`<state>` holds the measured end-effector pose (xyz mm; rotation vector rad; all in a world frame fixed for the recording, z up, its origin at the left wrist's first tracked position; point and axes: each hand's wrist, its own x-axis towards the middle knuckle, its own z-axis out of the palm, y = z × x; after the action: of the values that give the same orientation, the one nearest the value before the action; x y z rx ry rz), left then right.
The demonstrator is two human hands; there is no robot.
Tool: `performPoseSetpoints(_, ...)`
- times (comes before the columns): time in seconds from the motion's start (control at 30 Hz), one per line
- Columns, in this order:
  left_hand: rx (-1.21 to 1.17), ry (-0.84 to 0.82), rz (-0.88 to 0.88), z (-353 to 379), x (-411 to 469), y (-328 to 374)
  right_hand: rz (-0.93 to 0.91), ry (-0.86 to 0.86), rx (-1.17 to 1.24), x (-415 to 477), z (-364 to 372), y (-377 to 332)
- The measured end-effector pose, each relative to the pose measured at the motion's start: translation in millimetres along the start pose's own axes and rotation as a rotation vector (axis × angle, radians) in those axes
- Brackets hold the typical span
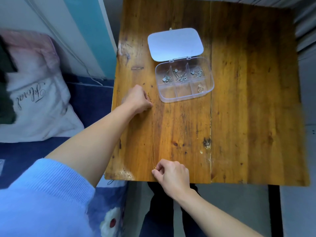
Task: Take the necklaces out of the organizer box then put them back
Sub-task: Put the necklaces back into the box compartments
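We see a gold necklace (153, 134) stretched in a thin line across the wooden counter (239, 100), held at both ends. The left hand (137, 98) is closed, its fingertips pinching the far end of the chain, where a short length of thicker links shows just beside the knuckles. The right hand (171, 173) is at the near edge of the counter, also closed, thumb and forefinger pinching the near end where a small gold piece glints. Between the two hands the chain lies straight along the wood, so fine that parts of it are hard to make out.

The organizer box (184, 79) stands open on the counter, beyond and to the right of the left hand and apart from it. Its clear base has six compartments, and its lid (175, 44) is swung back flat on the far side. The three far compartments each hold silver jewellery in small tangles. In the near row, the right compartment holds one small gold-toned piece; the left and middle ones look bare.

Left of the counter we see a bed with a dark blue cover (89, 98) and a pale pillow (34, 93) with script lettering. A light blue sleeve (42, 194) is pushed up on the left arm
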<state>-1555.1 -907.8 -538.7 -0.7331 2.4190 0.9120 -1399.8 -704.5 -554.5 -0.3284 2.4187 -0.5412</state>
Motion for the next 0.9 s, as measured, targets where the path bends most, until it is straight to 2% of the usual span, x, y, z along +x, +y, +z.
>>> performPoseSetpoints(0.13,0.008,-0.044,0.000,3.6,-3.1,3.3,0.022,0.025,0.036,-4.5,-3.9,8.8)
performPoseSetpoints(0.23,-0.027,-0.004,-0.016,7.2,-7.5,2.7,0.043,0.045,0.058,-5.1,-10.7,19.6)
performPoseSetpoints(0.3,-0.167,0.029,-0.062,8.9,-15.2,3.8,0.066,0.061,0.096,-5.7,-18.1,30.2)
performPoseSetpoints(0.4,-0.532,0.058,-0.133,9.0,-34.2,12.2,0.117,0.071,0.192,-7.5,-33.8,49.1)
performPoseSetpoints(0.5,-0.743,0.070,-0.111,10.5,-47.9,29.7,0.175,0.085,0.309,-9.7,-54.3,69.7)
performPoseSetpoints(0.63,-0.819,0.041,-0.039,13.4,-52.7,70.1,0.223,0.120,0.475,-10.8,-86.2,98.5)
performPoseSetpoints(0.9,-0.771,0.004,0.085,31.1,-36.9,191.2,0.259,0.282,0.662,-4.5,-162.1,173.7)
